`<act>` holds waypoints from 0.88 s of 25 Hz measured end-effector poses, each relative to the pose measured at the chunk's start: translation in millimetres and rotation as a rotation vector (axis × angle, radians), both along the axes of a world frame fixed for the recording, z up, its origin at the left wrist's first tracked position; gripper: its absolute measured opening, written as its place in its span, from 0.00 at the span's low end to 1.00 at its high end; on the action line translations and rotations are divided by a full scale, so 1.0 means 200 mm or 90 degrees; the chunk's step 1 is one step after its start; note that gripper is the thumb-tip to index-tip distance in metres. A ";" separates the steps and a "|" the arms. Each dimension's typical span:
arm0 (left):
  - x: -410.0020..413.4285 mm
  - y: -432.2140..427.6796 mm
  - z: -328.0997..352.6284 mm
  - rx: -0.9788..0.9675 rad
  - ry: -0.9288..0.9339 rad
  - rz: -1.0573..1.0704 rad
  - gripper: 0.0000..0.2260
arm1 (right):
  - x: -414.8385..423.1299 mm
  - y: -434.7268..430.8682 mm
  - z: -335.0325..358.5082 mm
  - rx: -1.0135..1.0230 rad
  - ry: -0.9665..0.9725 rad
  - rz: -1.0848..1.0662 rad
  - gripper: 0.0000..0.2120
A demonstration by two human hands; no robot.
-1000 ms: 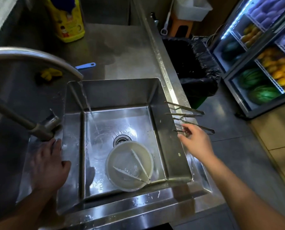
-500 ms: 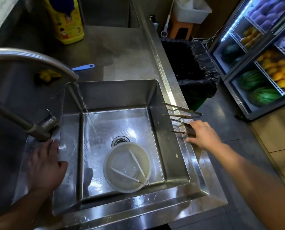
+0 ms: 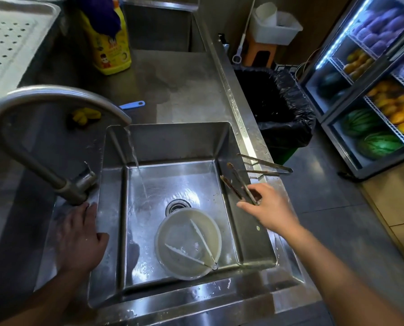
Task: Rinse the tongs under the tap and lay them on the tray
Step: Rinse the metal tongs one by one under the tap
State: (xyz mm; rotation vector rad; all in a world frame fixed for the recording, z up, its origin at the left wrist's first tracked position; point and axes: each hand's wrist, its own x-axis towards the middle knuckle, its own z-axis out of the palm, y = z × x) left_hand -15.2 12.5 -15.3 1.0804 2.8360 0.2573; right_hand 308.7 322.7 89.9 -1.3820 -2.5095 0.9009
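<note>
My right hand (image 3: 270, 209) grips a pair of dirty metal tongs (image 3: 237, 182) by the hinge end, their tips pointing up-left over the right side of the sink (image 3: 227, 147). A second pair of metal tongs (image 3: 266, 164) lies across the sink's right rim. The curved tap (image 3: 62, 96) runs a thin stream of water into the basin, left of the held tongs. My left hand (image 3: 78, 238) rests flat on the sink's left ledge, just below the tap base. A perforated metal tray (image 3: 10, 41) sits at the far left.
A white bowl (image 3: 188, 243) holding white plastic tongs (image 3: 201, 245) sits in the basin near the drain. A yellow detergent bottle (image 3: 109, 45), a yellow cloth (image 3: 86, 115) and a blue handle (image 3: 133, 105) lie on the counter. A black-lined bin (image 3: 278, 107) stands to the right.
My right hand has closed on the nearer tongs, lifted them off the rim and swung them left over the basin. My left hand has stayed on the ledge.
</note>
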 end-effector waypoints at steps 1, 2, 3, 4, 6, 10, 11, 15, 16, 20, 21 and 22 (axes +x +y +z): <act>0.01 0.01 0.03 0.002 -0.017 0.021 0.35 | -0.08 -0.07 0.02 -0.077 0.058 -0.034 0.18; 0.02 0.03 0.07 0.000 -0.057 0.053 0.35 | -0.15 -0.15 0.02 -0.156 0.117 -0.068 0.14; 0.06 0.07 0.12 0.010 -0.127 0.086 0.36 | -0.21 -0.23 0.02 -0.237 0.178 -0.100 0.12; 0.11 0.11 0.17 0.053 -0.223 0.110 0.35 | -0.27 -0.30 0.01 -0.319 0.237 -0.126 0.10; 0.25 0.18 0.30 0.199 -0.477 0.119 0.28 | -0.38 -0.43 -0.01 -0.453 0.311 -0.145 0.10; 0.49 0.31 0.47 0.292 -0.885 0.066 0.13 | -0.56 -0.59 -0.02 -0.579 0.358 -0.138 0.14; 0.52 0.33 0.50 0.282 -0.900 0.070 0.18 | -0.59 -0.61 -0.01 -0.573 0.351 -0.125 0.14; 0.56 0.33 0.53 0.308 -0.849 0.116 0.22 | -0.63 -0.60 0.00 -0.538 0.273 -0.028 0.10; 0.55 0.32 0.52 0.321 -0.859 0.128 0.20 | -0.62 -0.57 0.01 -0.506 0.233 -0.002 0.12; 0.52 0.32 0.54 0.316 -0.850 0.104 0.21 | -0.67 -0.41 0.09 -0.346 0.252 -0.062 0.19; 0.52 0.33 0.54 0.317 -0.846 0.102 0.21 | -0.71 -0.38 0.11 -0.392 0.311 -0.082 0.18; 0.52 0.33 0.54 0.315 -0.849 0.108 0.21 | -0.75 -0.36 0.13 -0.426 0.350 -0.092 0.18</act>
